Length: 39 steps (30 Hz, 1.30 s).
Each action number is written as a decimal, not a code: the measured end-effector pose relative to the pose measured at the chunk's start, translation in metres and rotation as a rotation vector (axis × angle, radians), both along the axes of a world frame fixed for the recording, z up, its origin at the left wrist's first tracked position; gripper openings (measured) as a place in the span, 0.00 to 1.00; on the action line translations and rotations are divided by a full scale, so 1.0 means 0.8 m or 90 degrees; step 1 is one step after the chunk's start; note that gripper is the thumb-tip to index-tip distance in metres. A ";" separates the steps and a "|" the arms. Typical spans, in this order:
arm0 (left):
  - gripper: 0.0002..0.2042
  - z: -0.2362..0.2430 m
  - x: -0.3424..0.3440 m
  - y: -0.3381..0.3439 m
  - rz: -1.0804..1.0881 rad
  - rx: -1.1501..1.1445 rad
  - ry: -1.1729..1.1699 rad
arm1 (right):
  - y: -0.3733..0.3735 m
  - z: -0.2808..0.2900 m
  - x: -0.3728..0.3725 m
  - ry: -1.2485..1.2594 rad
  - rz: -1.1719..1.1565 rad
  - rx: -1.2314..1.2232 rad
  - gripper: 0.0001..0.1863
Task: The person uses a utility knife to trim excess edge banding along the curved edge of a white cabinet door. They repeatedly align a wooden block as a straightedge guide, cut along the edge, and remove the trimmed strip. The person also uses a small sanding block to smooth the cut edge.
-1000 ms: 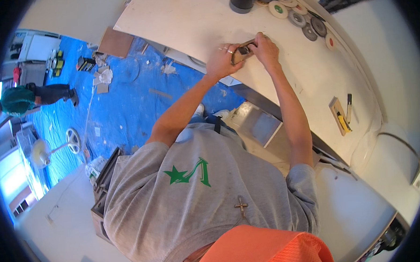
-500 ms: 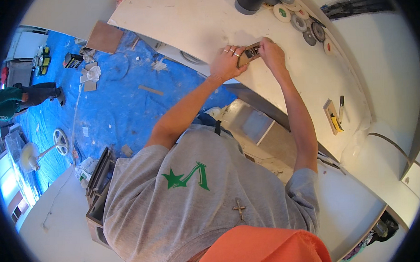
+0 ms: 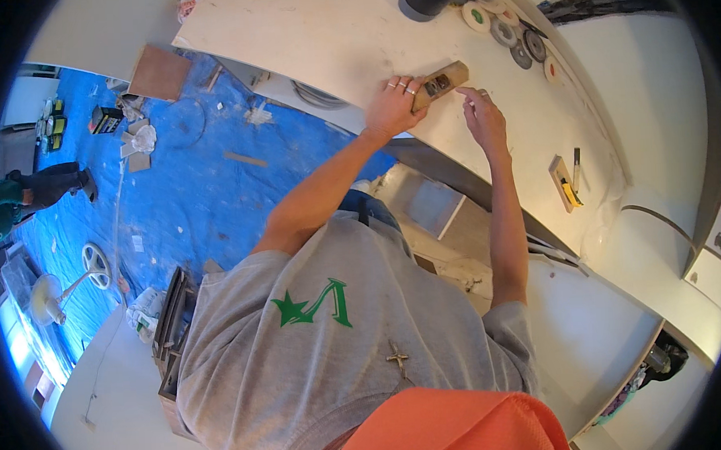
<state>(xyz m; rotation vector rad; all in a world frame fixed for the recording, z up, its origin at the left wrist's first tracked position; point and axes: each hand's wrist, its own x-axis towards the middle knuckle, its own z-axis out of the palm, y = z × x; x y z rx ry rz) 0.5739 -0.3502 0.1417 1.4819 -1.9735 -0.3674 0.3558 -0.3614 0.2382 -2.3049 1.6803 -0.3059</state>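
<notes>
My left hand (image 3: 394, 109) is closed around the near-left end of a small wooden hand plane (image 3: 444, 83), pale brown, with dark metal parts set in an opening in its body. The plane lies slantwise just above or on the cream worktop (image 3: 312, 42); whether it touches the top I cannot tell. My right hand (image 3: 486, 123) is held just beside the plane's right end. One finger of it stretches toward the wood, the others are partly bent, and I see nothing held in it.
Several round discs (image 3: 503, 32) and a black cylindrical thing (image 3: 425, 1) are at the worktop's far right. A wooden piece (image 3: 562, 180) lies nearer, beside a yellow-handled knife (image 3: 570, 192). Blue sheeting (image 3: 206, 183) covers the floor at left, where another person (image 3: 41, 191) stands.
My right hand has let go of the plane's right end and drawn back toward me. That end is now uncovered. The left hand keeps its hold; the whole view has shifted slightly.
</notes>
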 end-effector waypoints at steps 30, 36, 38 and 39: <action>0.32 0.020 -0.005 0.013 0.016 -0.033 -0.052 | -0.197 0.031 0.013 0.194 0.803 0.092 0.11; 0.29 0.020 -0.010 0.015 0.049 -0.085 -0.040 | -0.218 0.036 0.017 0.060 0.752 0.264 0.06; 0.28 0.015 -0.012 0.010 0.041 -0.100 -0.039 | -0.221 0.040 0.016 0.063 0.705 0.292 0.05; 0.28 0.012 -0.012 0.009 0.034 -0.083 -0.025 | -0.218 0.041 0.009 -0.002 0.692 0.368 0.05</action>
